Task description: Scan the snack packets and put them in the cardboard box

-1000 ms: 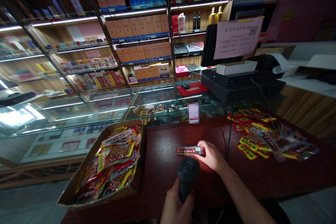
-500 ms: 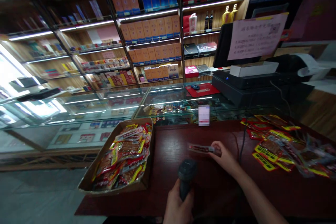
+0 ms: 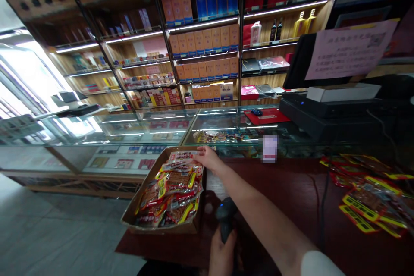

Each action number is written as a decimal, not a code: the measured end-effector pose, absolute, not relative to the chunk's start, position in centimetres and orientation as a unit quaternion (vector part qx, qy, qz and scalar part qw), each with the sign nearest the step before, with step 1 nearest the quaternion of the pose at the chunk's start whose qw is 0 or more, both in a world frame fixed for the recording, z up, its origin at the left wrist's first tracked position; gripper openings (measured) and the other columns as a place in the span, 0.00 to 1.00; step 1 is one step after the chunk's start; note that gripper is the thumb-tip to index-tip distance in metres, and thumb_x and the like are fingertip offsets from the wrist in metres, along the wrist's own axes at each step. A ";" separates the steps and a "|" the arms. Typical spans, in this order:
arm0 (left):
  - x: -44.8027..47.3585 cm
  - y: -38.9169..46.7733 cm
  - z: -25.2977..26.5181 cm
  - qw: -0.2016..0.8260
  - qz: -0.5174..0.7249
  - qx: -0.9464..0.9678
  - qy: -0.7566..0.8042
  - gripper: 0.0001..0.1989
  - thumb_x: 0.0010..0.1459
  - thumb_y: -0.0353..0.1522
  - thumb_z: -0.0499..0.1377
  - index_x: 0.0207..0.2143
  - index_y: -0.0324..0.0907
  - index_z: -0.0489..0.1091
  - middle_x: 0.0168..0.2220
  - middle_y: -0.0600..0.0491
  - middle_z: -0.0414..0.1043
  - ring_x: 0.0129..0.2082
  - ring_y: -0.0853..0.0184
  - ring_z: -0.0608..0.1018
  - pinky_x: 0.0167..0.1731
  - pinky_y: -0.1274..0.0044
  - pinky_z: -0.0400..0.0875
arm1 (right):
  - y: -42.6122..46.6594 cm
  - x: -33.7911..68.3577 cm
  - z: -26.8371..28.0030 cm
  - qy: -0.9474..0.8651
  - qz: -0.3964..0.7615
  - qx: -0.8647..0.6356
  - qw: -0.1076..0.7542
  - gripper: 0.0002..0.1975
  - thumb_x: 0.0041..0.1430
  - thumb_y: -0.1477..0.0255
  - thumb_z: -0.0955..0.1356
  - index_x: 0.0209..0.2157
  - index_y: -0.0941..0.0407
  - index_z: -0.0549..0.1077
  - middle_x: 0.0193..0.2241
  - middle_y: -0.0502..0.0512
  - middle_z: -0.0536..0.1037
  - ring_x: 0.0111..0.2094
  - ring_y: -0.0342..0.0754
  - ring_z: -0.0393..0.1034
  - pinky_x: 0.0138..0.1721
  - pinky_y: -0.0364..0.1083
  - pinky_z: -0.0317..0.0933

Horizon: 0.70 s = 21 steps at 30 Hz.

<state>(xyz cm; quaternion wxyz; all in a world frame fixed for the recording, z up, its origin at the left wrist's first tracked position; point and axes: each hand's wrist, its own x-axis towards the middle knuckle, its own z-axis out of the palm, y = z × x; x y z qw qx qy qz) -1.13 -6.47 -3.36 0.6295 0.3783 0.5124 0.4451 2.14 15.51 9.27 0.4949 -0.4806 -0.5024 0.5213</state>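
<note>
My left hand (image 3: 222,248) is wrapped round the handle of a dark barcode scanner (image 3: 225,212), which points up and forward above the counter. Reaching across to the left, my right hand (image 3: 208,158) is over the far right corner of a cardboard box (image 3: 199,223). Its fingers are closed at the end of a narrow clear-and-red snack packet (image 3: 181,155), lying over the box's contents. Red and yellow snack packets (image 3: 177,180) fill that box. My fingertips partly cover the packet's near end.
More snack packets (image 3: 365,202) lie in a loose pile on the dark red counter (image 3: 278,207) at the right. Behind are a glass display case (image 3: 223,116), a red mouse pad (image 3: 271,115) and a monitor (image 3: 297,62). A cable runs down the counter.
My right hand has carried the narrow packet from mid-counter leftward to the box. The scanner stays in my left hand, now tilted slightly. The view has turned a little left.
</note>
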 end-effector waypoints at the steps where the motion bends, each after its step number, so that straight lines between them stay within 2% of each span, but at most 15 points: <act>1: -1.2 -6.5 -3.3 0.631 0.446 0.379 0.510 0.27 0.49 0.52 0.65 0.38 0.40 0.67 0.16 0.60 0.68 0.10 0.73 0.66 0.10 0.82 0.61 | 15.9 1.6 9.1 -0.509 0.510 -0.487 0.494 0.23 0.48 0.65 0.77 0.43 0.52 0.66 0.36 0.50 0.78 0.34 0.48 0.77 0.36 0.48 0.71; 4: -1.2 -6.6 -2.9 0.634 0.446 0.370 0.512 0.29 0.47 0.53 0.66 0.39 0.40 0.68 0.16 0.61 0.68 0.09 0.74 0.66 0.09 0.82 0.60 | 15.3 3.5 7.1 -0.519 0.460 -0.526 0.492 0.19 0.50 0.65 0.75 0.42 0.53 0.70 0.41 0.53 0.78 0.42 0.50 0.76 0.45 0.50 0.70; 7: -1.0 -6.6 -2.5 0.631 0.449 0.357 0.522 0.31 0.45 0.54 0.67 0.41 0.39 0.68 0.15 0.62 0.68 0.08 0.73 0.65 0.08 0.82 0.59 | 12.6 10.2 4.0 -0.506 0.391 -0.595 0.487 0.15 0.54 0.66 0.71 0.44 0.54 0.73 0.47 0.57 0.77 0.52 0.53 0.71 0.56 0.53 0.62; 8: -1.0 -6.5 -2.4 0.630 0.448 0.357 0.524 0.32 0.44 0.53 0.68 0.41 0.40 0.68 0.15 0.62 0.69 0.08 0.73 0.65 0.08 0.82 0.60 | 11.3 13.0 3.0 -0.494 0.365 -0.621 0.487 0.17 0.55 0.66 0.70 0.47 0.55 0.73 0.52 0.60 0.75 0.57 0.55 0.67 0.61 0.55 0.57; 10: -0.9 -6.4 -2.3 0.629 0.449 0.359 0.523 0.32 0.43 0.53 0.68 0.41 0.40 0.68 0.15 0.62 0.69 0.08 0.73 0.66 0.08 0.82 0.61 | 8.5 19.0 1.3 -0.455 0.297 -0.699 0.465 0.25 0.57 0.66 0.69 0.55 0.58 0.70 0.62 0.68 0.65 0.67 0.63 0.51 0.66 0.63 0.42; 11: -1.0 -6.3 -2.2 0.628 0.448 0.362 0.523 0.32 0.43 0.53 0.68 0.42 0.40 0.68 0.15 0.62 0.69 0.08 0.73 0.66 0.08 0.82 0.61 | 7.1 21.9 0.7 -0.426 0.258 -0.750 0.436 0.29 0.58 0.64 0.68 0.59 0.60 0.66 0.66 0.71 0.57 0.69 0.66 0.42 0.66 0.66 0.35; 13: -1.0 -6.3 -2.2 0.626 0.446 0.368 0.524 0.32 0.44 0.52 0.68 0.43 0.40 0.68 0.15 0.62 0.69 0.08 0.72 0.67 0.08 0.82 0.62 | 4.6 27.4 -0.3 -0.350 0.171 -0.859 0.331 0.37 0.60 0.59 0.66 0.65 0.63 0.58 0.70 0.75 0.45 0.70 0.73 0.30 0.65 0.71 0.30; 15: -1.1 -6.2 -2.2 0.623 0.445 0.371 0.525 0.32 0.44 0.52 0.68 0.43 0.39 0.68 0.16 0.61 0.70 0.09 0.72 0.67 0.08 0.82 0.62 | 2.8 32.1 -0.9 -0.289 0.099 -0.922 0.238 0.41 0.61 0.55 0.63 0.68 0.65 0.52 0.70 0.77 0.39 0.70 0.76 0.28 0.63 0.72 0.34; 17: -1.2 -6.2 -2.1 0.626 0.436 0.372 0.529 0.32 0.43 0.52 0.68 0.43 0.39 0.69 0.16 0.61 0.70 0.09 0.71 0.68 0.09 0.81 0.62 | 1.9 36.0 -1.2 -0.260 0.050 -0.945 0.190 0.42 0.63 0.53 0.60 0.69 0.65 0.49 0.70 0.78 0.39 0.70 0.76 0.30 0.62 0.72 0.36; 21: -1.1 -6.2 -2.1 0.615 0.439 0.375 0.537 0.33 0.41 0.55 0.68 0.41 0.40 0.70 0.15 0.61 0.70 0.09 0.72 0.67 0.09 0.81 0.62 | 1.6 39.8 -1.3 -0.272 0.023 -0.954 0.123 0.40 0.65 0.56 0.58 0.67 0.71 0.51 0.67 0.80 0.53 0.69 0.71 0.41 0.64 0.66 0.40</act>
